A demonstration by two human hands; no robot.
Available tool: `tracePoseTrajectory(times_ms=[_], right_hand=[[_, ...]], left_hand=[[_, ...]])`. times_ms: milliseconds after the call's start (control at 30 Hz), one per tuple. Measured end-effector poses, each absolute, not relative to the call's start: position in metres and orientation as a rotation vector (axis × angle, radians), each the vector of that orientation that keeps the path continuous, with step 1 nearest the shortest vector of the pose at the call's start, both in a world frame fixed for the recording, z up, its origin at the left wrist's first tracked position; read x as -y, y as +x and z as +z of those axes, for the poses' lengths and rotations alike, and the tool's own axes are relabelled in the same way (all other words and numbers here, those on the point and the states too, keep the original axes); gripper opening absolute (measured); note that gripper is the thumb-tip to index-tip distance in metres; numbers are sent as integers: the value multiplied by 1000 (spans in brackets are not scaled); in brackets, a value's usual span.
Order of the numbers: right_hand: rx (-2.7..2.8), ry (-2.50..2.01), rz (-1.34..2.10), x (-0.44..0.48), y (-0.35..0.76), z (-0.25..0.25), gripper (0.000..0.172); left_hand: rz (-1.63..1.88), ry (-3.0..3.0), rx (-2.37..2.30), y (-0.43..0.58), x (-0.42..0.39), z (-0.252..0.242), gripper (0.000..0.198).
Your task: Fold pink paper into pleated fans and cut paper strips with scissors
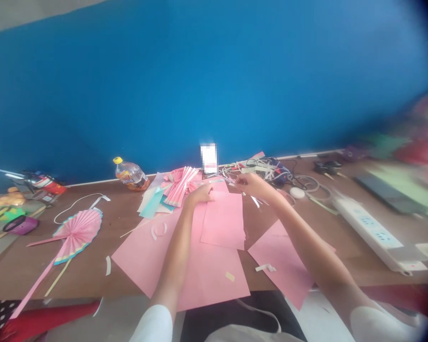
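Note:
My left hand [201, 194] is closed at the upper left corner of a small pink paper sheet [223, 221], which lies on larger pink paper [214, 278]. Just beyond the sheet's upper right corner, my right hand [249, 184] is held with its fingers curled together; what they pinch, if anything, is too small to make out. A pleated pink paper piece [181, 185] lies left of my left hand, over white and teal sheets [153, 202]. Under my right forearm is another pink sheet [281, 261] with a curled white strip [266, 268] on it.
A finished-looking pink paper fan [79, 232] lies at left. By the blue wall stand a yellow-capped bottle [130, 175] and a blurred-out bright screen [209, 158]. Paper strips and cables [267, 168] are heaped back right, near a white power strip [371, 232].

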State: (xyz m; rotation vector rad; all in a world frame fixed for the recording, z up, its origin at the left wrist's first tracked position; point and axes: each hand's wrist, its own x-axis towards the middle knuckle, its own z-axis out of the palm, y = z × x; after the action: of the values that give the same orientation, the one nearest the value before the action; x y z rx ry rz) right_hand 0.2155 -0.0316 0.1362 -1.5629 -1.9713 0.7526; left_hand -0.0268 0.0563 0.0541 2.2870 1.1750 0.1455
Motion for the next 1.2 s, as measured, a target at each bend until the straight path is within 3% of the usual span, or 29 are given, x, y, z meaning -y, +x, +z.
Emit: tracePoseTrajectory(times_ms=[167,467,1200], right_hand=[[1955,-1376,784,30,214,133,12],[1725,-1128,839,40,201,142,18],[1633,-1267,572,46,193,145,17]], left_hand=[[561,2127,-1000,-21,-58,64,17],[925,1902,-799,0,-25,121,38],[966,1868,-721,14,-9,135,43]])
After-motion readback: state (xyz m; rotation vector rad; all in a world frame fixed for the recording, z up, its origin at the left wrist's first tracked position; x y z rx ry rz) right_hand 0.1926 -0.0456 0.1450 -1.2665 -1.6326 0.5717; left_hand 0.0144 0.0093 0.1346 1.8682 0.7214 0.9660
